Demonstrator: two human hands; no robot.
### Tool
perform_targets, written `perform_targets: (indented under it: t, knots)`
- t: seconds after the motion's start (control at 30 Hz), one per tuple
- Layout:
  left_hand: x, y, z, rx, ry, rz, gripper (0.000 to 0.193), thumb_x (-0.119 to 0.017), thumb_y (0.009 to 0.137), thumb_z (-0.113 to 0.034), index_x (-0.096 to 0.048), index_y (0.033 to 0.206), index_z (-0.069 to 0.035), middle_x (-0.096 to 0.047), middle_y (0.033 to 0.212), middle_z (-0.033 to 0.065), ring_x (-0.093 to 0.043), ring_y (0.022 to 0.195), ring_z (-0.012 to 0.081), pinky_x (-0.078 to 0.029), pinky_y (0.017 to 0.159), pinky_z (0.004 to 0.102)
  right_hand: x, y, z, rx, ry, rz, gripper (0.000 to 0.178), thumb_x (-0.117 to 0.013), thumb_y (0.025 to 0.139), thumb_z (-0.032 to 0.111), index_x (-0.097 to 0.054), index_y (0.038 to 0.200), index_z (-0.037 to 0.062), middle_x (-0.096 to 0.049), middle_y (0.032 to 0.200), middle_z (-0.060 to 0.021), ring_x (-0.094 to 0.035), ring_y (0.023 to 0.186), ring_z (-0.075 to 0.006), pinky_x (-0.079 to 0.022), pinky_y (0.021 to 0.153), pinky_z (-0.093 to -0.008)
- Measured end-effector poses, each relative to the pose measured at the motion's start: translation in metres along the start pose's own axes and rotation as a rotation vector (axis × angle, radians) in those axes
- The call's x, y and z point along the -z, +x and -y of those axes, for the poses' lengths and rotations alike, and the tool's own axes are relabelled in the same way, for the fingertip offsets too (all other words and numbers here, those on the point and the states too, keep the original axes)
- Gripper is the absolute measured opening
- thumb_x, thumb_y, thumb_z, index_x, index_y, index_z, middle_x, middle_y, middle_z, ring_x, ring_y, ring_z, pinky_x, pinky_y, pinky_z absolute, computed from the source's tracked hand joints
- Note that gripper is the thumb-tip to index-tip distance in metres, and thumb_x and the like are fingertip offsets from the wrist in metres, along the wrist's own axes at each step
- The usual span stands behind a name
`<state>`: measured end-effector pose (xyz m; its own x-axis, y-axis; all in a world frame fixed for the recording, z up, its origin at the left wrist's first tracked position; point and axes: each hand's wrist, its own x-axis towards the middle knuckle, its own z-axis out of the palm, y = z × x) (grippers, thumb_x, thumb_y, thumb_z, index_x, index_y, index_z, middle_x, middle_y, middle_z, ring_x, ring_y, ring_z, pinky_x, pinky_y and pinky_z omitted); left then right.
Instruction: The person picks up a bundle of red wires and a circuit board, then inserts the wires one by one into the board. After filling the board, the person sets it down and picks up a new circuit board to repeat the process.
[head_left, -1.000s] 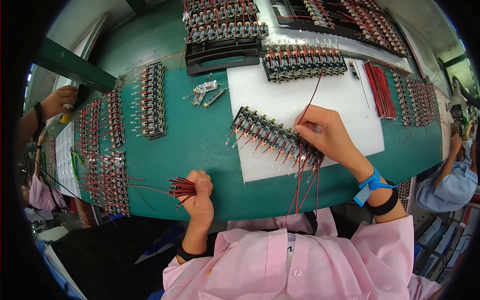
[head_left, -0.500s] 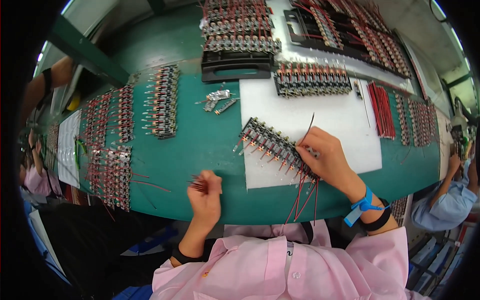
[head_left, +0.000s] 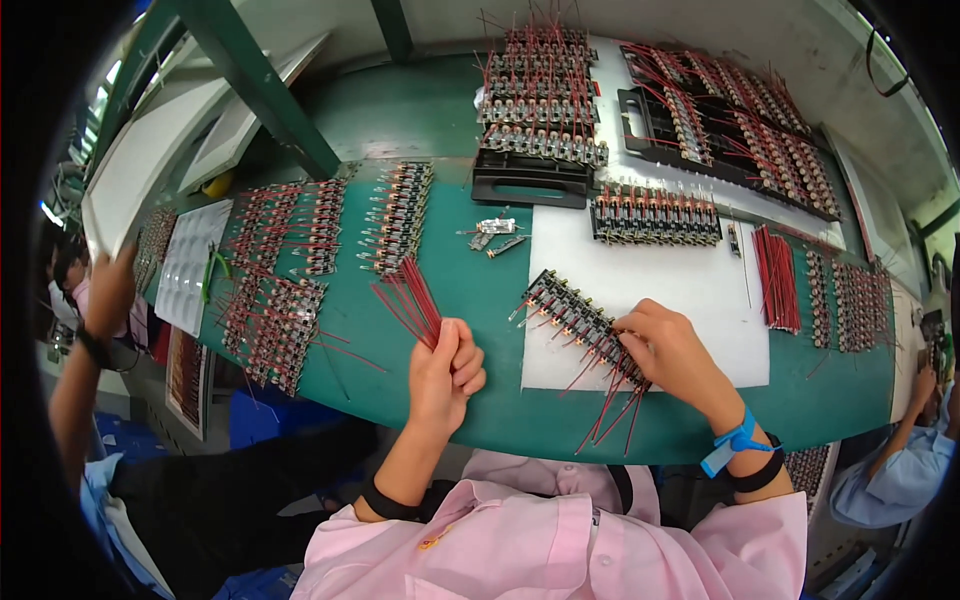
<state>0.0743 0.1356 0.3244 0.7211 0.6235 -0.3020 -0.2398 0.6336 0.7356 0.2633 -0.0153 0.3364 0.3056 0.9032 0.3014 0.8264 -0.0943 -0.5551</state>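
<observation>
My left hand (head_left: 447, 378) is closed around a bundle of thin red wires (head_left: 415, 303) that fan upward out of the fist. A slanting row of small dark electronic parts (head_left: 566, 308) with metal pins lies on a white foam sheet (head_left: 680, 280). My right hand (head_left: 672, 350) rests at the row's near half, thumb and fingertips pinched against it; whatever is between them is hidden. Several red wires (head_left: 610, 415) trail from the row's near end over the table edge.
More rows of wired parts stand at left (head_left: 270, 325) and on black trays (head_left: 530, 180) at the back. Loose silver pieces (head_left: 493, 232) lie mid-table. A red wire bundle (head_left: 776, 280) sits at right. At far left, another person's hand (head_left: 110, 290) grips a white panel.
My left hand's wire bundle now points upward and shows clearly. The wire that stood up from my right fingers is no longer visible; those fingers are against the row. The view has shifted.
</observation>
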Motion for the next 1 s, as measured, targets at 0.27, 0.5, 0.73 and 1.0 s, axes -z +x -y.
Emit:
perform_targets:
  t: [0.27,0.5,0.73,1.0]
  knots:
    - [-0.033,0.012,0.001,0.015,-0.227,0.136,0.023,-0.032,0.088,-0.022,-0.047,0.089,-0.005,-0.051,0.094,0.0061,-0.049,0.087,0.0166,-0.043,0.071,0.0303,0.019,0.045,0.056,-0.190,0.301,0.108,0.007,-0.051,0.068,0.002,-0.054,0.071,-0.0034,-0.054,0.061,-0.0108,-0.051,0.051,-0.0187,-0.040,0.049,-0.0275]
    - [-0.052,0.018,0.010,-0.032,-0.267,0.308,0.029,-0.033,0.088,-0.023,-0.047,0.099,0.000,-0.047,0.109,0.0099,-0.047,0.098,0.0203,-0.040,0.082,0.0339,-0.016,0.059,0.060,-0.064,0.337,0.115,0.009,-0.051,0.070,0.003,-0.055,0.072,-0.0047,-0.053,0.057,-0.0090,-0.050,0.050,-0.0115,-0.040,0.049,-0.0243]
    - [-0.048,0.017,0.011,-0.051,-0.243,0.294,0.031,-0.031,0.088,-0.026,-0.046,0.102,-0.003,-0.047,0.110,0.0094,-0.048,0.097,0.0189,-0.040,0.081,0.0328,-0.003,0.058,0.063,-0.233,0.527,0.165,0.009,-0.053,0.070,0.006,-0.053,0.069,-0.0032,-0.055,0.060,-0.0160,-0.055,0.056,-0.0285,-0.041,0.049,-0.0321]
    - [-0.048,0.018,0.017,-0.098,-0.218,0.240,0.029,-0.035,0.087,-0.025,-0.047,0.098,-0.001,-0.049,0.105,0.0118,-0.051,0.092,0.0183,-0.042,0.078,0.0316,-0.012,0.058,0.069,-0.170,0.490,0.114,0.005,-0.050,0.072,0.001,-0.050,0.070,-0.0044,-0.051,0.056,-0.0055,-0.046,0.047,-0.0088,-0.038,0.044,-0.0215]
